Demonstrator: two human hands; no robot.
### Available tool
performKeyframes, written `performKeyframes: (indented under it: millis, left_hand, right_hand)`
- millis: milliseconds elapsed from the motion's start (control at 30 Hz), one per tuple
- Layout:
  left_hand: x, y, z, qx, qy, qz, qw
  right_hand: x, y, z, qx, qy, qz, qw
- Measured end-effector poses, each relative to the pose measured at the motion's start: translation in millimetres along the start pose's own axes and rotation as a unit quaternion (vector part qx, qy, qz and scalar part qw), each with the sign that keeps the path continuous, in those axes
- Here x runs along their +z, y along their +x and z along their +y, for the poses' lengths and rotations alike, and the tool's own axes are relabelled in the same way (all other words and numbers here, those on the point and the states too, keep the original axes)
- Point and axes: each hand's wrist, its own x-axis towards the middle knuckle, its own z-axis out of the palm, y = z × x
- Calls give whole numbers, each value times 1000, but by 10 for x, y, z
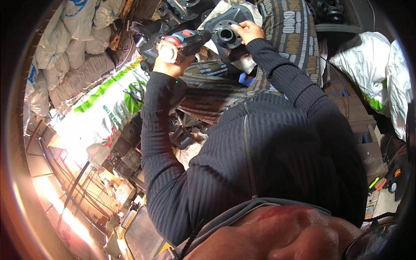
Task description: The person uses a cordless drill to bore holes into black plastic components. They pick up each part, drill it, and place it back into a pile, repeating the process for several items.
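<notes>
My left hand (175,64) is closed round a dark cordless drill (190,39) with a red switch on top. Its nose points right, close to a round grey metal flange (226,34) with a raised centre bore and a ring of holes. That flange lies on a larger dark metal housing plate (232,54) with a rounded outline. On the flange's right rim, my right hand (250,32) pinches with thumb and fingers; any small part between them is too small to make out. The drill's tip beside the flange is hard to see.
Patterned cloth (286,30) covers my legs on both sides of the housing. Dark metal parts (184,8) lie beyond the drill. White sacks (78,19) pile up at left, and more white bags (364,65) stand at right. Pliers (378,185) lie at the lower right.
</notes>
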Motion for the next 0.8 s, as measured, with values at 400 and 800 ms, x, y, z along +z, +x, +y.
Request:
performKeyframes:
  millis: [400,800]
  left_hand:
    - [162,178,-275,-1,146,-57,988]
    - [157,-69,130,-16,21,45,999]
  right_hand:
    - [40,25,54,-5,-16,22,1000]
    - [10,58,50,-70,8,21,997]
